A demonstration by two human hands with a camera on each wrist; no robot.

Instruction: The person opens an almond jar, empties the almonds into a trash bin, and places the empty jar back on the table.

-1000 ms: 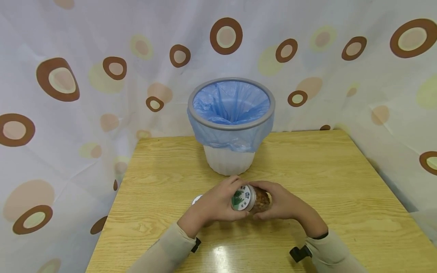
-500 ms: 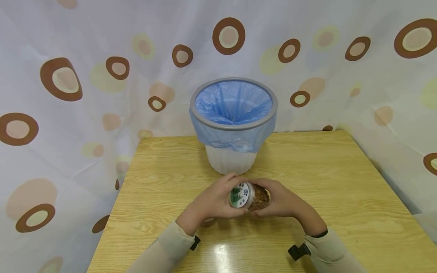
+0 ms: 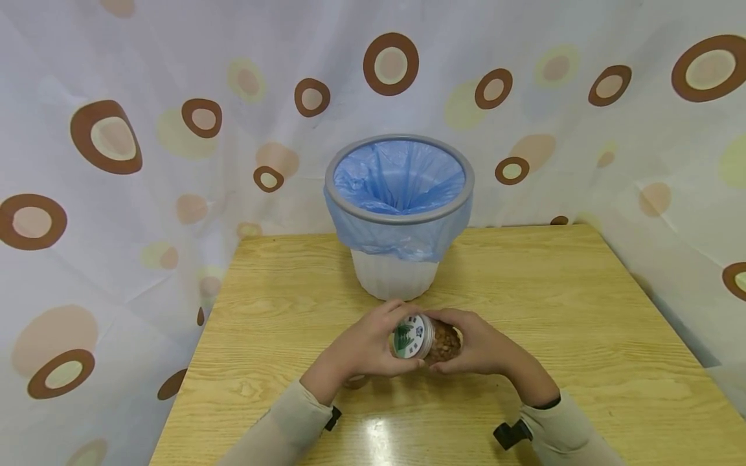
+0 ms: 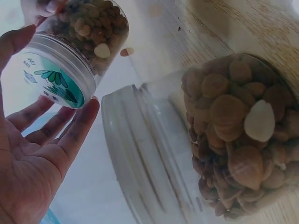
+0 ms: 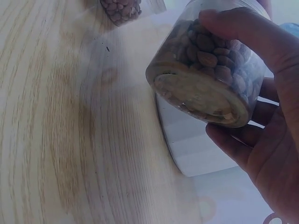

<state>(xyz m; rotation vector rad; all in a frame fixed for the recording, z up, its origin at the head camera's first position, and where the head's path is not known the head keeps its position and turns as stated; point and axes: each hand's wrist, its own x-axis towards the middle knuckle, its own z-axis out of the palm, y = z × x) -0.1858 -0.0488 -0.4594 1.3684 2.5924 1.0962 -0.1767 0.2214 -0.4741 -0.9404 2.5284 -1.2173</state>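
Between both hands, a clear jar (image 3: 445,341) of brown nuts is held tilted above the table. Its white and green lid (image 3: 410,336) faces left. My left hand (image 3: 370,343) grips the lid, thumb on one side and fingers on the other. My right hand (image 3: 480,343) holds the body near the base; the round bottom shows in the right wrist view. A second jar of nuts (image 4: 233,135) stands close by the left wrist, largely hidden by that arm in the head view. One pale nut shows among the brown ones in each jar.
A white bin (image 3: 396,275) with a grey rim and blue liner bag (image 3: 402,239) stands behind the hands on the wooden table (image 3: 280,285). A patterned cloth (image 3: 175,58) hangs at the back and sides.
The hands and the held jar stay almost in place. The head view has shifted slightly, and the second jar's white top beside the left arm is now covered.
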